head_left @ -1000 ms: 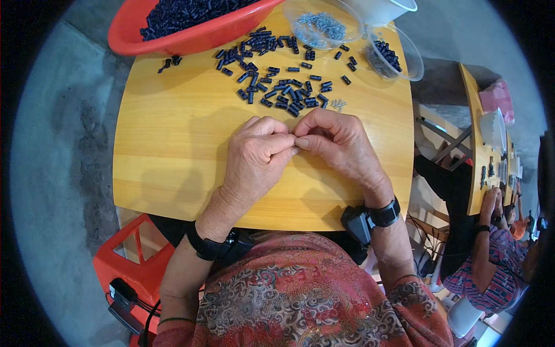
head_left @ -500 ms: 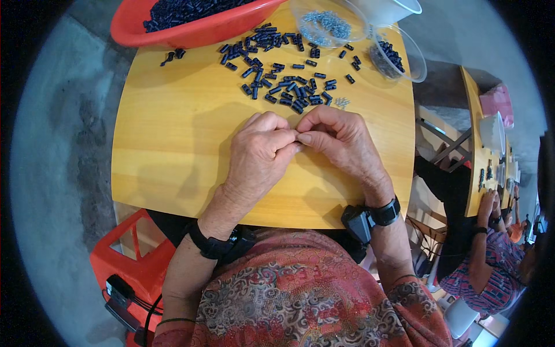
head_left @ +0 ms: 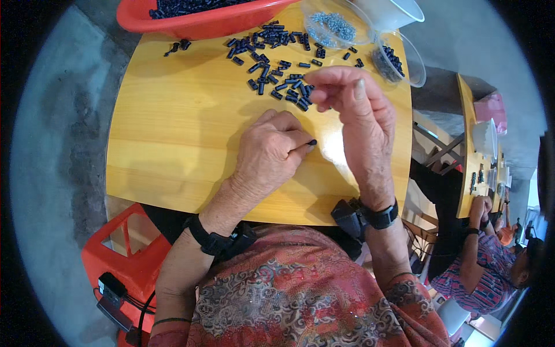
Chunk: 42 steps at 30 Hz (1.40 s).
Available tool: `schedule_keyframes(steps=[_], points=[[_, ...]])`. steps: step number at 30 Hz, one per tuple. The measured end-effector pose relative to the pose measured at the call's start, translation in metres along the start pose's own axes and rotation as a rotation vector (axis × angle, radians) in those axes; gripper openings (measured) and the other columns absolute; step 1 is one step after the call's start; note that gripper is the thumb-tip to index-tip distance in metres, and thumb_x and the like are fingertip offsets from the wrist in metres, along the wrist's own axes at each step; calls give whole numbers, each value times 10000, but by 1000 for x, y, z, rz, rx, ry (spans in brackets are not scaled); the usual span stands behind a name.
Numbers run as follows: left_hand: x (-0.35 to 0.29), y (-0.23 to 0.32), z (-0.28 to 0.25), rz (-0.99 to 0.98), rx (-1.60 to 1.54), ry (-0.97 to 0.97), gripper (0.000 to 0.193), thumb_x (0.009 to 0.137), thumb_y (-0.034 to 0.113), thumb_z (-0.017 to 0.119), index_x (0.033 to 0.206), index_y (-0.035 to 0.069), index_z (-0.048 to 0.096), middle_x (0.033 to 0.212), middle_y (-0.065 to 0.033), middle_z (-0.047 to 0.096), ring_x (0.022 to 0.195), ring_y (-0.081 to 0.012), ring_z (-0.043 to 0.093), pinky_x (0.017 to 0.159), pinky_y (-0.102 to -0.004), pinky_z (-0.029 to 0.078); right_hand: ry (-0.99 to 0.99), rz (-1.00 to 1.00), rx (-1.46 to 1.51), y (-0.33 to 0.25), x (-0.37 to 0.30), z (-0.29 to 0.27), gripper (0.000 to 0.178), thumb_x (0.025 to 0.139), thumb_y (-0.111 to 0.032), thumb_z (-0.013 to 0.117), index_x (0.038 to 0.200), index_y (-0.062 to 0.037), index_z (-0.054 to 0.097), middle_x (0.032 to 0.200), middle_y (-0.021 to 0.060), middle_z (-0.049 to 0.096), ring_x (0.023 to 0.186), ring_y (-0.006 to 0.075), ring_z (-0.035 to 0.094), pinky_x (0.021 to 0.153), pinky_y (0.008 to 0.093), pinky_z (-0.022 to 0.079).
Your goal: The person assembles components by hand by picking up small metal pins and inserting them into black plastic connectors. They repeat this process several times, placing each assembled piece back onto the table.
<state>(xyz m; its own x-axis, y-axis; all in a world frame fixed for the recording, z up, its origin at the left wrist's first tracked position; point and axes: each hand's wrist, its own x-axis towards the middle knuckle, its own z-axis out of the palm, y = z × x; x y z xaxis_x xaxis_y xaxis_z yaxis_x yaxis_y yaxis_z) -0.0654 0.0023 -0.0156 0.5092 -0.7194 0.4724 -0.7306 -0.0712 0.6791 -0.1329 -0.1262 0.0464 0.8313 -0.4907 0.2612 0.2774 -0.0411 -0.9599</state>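
My left hand (head_left: 267, 149) is closed over the middle of the table, pinching a small black plastic piece (head_left: 312, 142) whose end sticks out past thumb and forefinger. To the right, my right hand (head_left: 370, 130) is lifted off it, thumb up and fingers loosely bent and apart, with nothing visible in them. Just beyond the hands lie loose black plastic pieces (head_left: 291, 87), short and block-like. My right hand hides part of that scatter. A denser heap of the same black pieces (head_left: 272, 37) lies farther back.
A red basin (head_left: 208, 28) full of black pieces stands at the back left. At the back right are a clear bowl (head_left: 309, 29) of small silvery parts, a clear tub (head_left: 415, 72) with black pieces and a white container (head_left: 399, 14). Another person (head_left: 480, 272) sits at a table on the right.
My right hand has come away from the left, rising and opening toward the scattered pieces. The left still pinches, and the black piece's end now shows.
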Motion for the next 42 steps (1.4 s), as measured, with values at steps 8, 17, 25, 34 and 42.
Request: schedule_keyframes(steps=[8, 17, 25, 34, 42], points=[[0, 1, 1, 20, 36, -24, 96, 645, 104, 712, 741, 106, 701, 786, -13, 606, 812, -221, 587, 686, -344, 507, -102, 17, -92, 23, 8, 11, 421, 1008, -370, 456, 1027, 2, 654, 934, 35, 637, 840, 106, 573, 767, 256, 474], [1, 4, -2, -18, -13, 18, 119, 670, 107, 707, 787, 91, 692, 815, -51, 625, 824, -252, 610, 656, -375, 522, -192, -12, -383, 28, 7, 21, 403, 1009, -348, 452, 1047, 3, 647, 969, 61, 632, 855, 128, 569, 802, 272, 464], [1, -1, 0, -71, -85, 33, 179, 708, 84, 682, 878, 27, 670, 882, -112, 653, 849, -292, 639, 686, -404, 529, -239, -75, -431, 36, 10, 27, 334, 976, -300, 508, 975, 10, 631, 908, 139, 631, 862, 299, 619, 766, 350, 492], [2, 0, -2, -125, -249, 17, 149, 714, 60, 661, 860, 35, 667, 861, -114, 652, 845, -296, 641, 683, -408, 519, -271, -80, -412, 41, 10, 23, 414, 966, -384, 508, 966, 11, 633, 934, 152, 640, 861, 318, 617, 775, 371, 492], [-6, -8, 4, -85, -316, 46, 131, 740, 63, 658, 866, 26, 657, 868, -122, 651, 855, -295, 641, 687, -396, 522, -280, -56, -484, 39, 10, 26, 676, 966, -577, 366, 964, 36, 651, 972, 163, 650, 904, 274, 631, 776, 339, 493]])
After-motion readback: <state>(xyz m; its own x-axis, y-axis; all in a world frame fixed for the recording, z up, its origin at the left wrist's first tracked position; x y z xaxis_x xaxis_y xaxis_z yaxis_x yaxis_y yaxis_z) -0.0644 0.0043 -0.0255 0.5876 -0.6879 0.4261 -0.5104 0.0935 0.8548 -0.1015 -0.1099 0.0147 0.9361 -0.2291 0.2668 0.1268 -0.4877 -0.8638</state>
